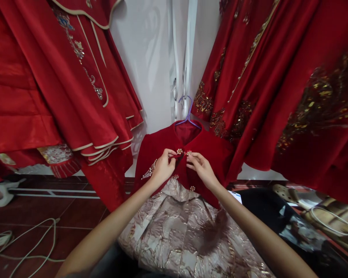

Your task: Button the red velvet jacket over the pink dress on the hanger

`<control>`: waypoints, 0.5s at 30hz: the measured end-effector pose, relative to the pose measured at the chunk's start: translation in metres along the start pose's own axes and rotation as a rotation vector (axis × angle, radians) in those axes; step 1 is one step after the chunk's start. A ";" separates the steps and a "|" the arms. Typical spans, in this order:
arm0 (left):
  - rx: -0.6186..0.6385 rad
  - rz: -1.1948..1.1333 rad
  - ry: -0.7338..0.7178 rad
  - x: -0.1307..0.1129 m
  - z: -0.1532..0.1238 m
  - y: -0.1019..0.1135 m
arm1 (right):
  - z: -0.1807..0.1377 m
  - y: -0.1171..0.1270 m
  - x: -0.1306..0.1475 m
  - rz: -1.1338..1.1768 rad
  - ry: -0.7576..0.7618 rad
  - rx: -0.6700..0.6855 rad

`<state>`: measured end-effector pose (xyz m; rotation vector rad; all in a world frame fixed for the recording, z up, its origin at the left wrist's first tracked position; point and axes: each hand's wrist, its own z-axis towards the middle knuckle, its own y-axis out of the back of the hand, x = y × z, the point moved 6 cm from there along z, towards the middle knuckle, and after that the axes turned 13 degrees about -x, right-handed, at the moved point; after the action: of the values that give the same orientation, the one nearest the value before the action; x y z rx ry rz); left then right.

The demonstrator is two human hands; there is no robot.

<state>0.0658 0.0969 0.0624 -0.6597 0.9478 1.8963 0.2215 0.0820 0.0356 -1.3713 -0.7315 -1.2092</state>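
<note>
A short red velvet jacket [159, 143] hangs in front of me on a purple hanger [188, 116]. Below it falls a pale, shiny brocade skirt [176, 227]. My left hand [164, 166] pinches the jacket's front edge beside an upper flower-shaped button [179, 151]. Opposite it, my right hand [201, 166] has its fingertips closed at the other front edge, by a matching flower button [189, 153]. The two edges nearly meet at the top and part lower down, where another flower button [192, 188] shows. A beaded ornament [149, 170] sits on the jacket's left side in view.
Long red garments [84, 96] hang at the left, and red gowns with gold embroidery [249, 96] at the right. White cables [31, 247] lie on the tiled floor at lower left. Several shoes [333, 216] and a dark bundle [266, 212] are at lower right.
</note>
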 end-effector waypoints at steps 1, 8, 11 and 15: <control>0.004 -0.024 0.021 0.002 0.000 0.001 | 0.000 0.000 -0.001 0.005 0.002 -0.008; -0.096 -0.159 0.042 0.010 0.011 0.010 | -0.001 -0.004 -0.003 0.013 -0.004 -0.020; 0.006 -0.194 0.003 0.010 0.012 0.000 | -0.001 -0.006 -0.002 0.000 0.006 -0.017; 0.109 -0.092 -0.051 0.003 0.010 -0.007 | 0.001 -0.007 -0.004 -0.018 0.006 -0.014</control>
<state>0.0697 0.1087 0.0636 -0.5777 0.9651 1.7595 0.2144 0.0852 0.0339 -1.3742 -0.7337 -1.2339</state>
